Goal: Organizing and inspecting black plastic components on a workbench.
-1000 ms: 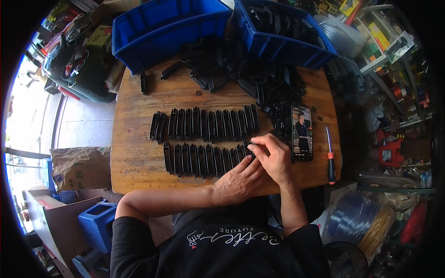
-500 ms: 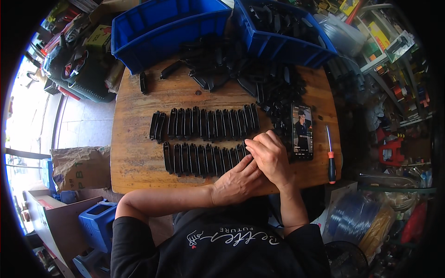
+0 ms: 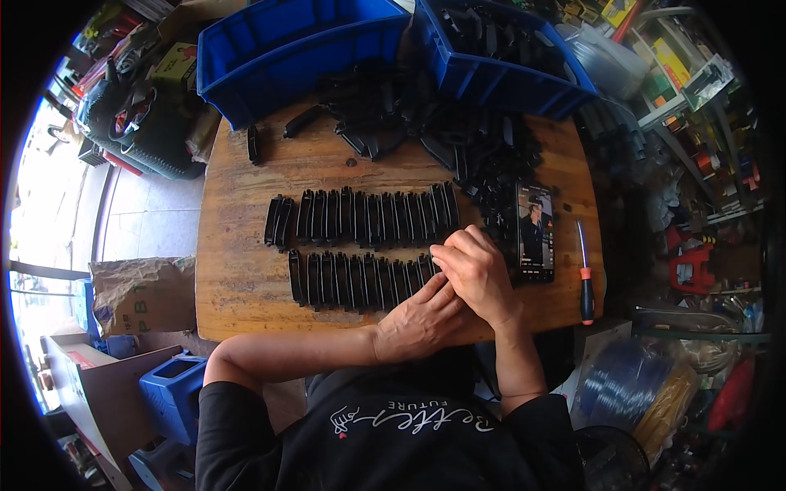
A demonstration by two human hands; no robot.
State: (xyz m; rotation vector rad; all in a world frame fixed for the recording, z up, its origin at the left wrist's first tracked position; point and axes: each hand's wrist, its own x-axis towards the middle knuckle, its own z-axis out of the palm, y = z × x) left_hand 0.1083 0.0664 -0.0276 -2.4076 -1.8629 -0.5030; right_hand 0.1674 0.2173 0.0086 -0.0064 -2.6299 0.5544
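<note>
Two rows of slim black plastic parts stand side by side on the wooden table: an upper row and a lower row. At the right end of the lower row my two hands are together. My right hand is curled, with thumb and forefinger pinched beside the last parts. My left hand lies just below it, fingers bent in against the right hand. Whatever is between the fingers is hidden. A heap of similar loose black parts spreads across the far side of the table.
Behind the heap stand a blue bin at left and another blue bin holding black parts. To my right lie a phone with a lit screen and a screwdriver near the edge of the wooden table. Crowded shelves stand beyond.
My hands stay at the same spot, the right one shifted only very slightly. The picture on the phone's screen has changed.
</note>
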